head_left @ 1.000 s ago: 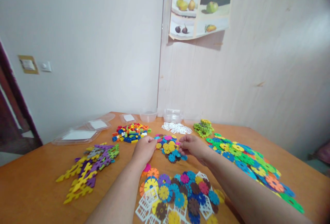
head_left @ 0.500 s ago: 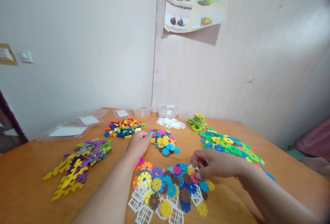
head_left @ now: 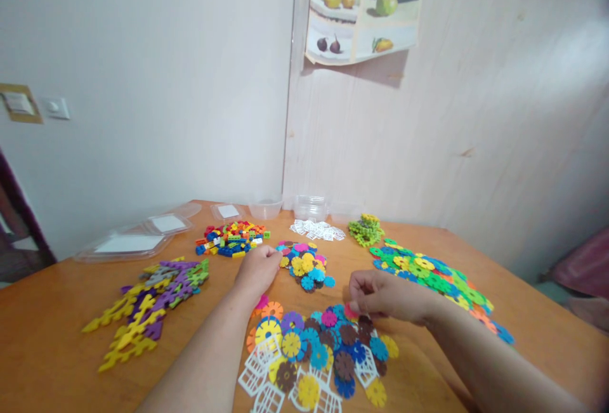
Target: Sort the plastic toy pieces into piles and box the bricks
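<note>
- The table [head_left: 47, 349] is bearing a near, mixed pile [head_left: 318, 356].
- Beyond, a disc cluster [head_left: 304, 265] is sitting beside the left hand [head_left: 258, 270]; what its fingers are gripping, I cannot tell.
- The right hand [head_left: 386, 294] is pinching a red disc [head_left: 351, 311] at the pile's far edge.

Right hand [head_left: 387, 295] apparently pinching red disc [head_left: 351, 311], left hand [head_left: 257, 269] beside disc pile [head_left: 304, 266]

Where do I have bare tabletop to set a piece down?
Bare wood shows between the purple-and-yellow pieces and the left forearm, and between the small disc pile and the large disc heap. Crowded: the near pile of discs and white frames by the right hand, and the bricks and tubs behind.
</note>
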`<action>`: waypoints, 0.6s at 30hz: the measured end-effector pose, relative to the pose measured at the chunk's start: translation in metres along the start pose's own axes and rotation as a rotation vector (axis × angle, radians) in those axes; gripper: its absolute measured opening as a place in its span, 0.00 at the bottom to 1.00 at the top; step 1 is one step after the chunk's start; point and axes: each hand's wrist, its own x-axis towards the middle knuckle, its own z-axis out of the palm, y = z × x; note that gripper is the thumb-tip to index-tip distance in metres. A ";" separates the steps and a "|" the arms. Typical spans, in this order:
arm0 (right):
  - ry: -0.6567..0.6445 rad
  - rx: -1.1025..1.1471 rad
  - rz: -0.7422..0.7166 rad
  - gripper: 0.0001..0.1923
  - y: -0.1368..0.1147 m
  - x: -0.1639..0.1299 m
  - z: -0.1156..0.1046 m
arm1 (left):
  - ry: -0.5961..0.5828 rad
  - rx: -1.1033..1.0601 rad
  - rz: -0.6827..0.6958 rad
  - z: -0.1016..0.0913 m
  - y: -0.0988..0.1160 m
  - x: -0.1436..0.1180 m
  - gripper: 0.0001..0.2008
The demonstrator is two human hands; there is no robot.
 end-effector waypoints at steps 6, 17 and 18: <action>0.156 0.361 -0.005 0.14 -0.011 0.033 0.018 | 0.011 -0.010 -0.003 -0.002 0.004 -0.003 0.12; -0.066 -0.229 0.034 0.16 0.004 -0.001 0.003 | 0.004 0.021 -0.011 0.000 0.003 -0.001 0.13; -0.073 -0.292 0.021 0.18 0.002 -0.004 0.004 | 0.005 0.025 -0.013 -0.001 0.003 -0.002 0.13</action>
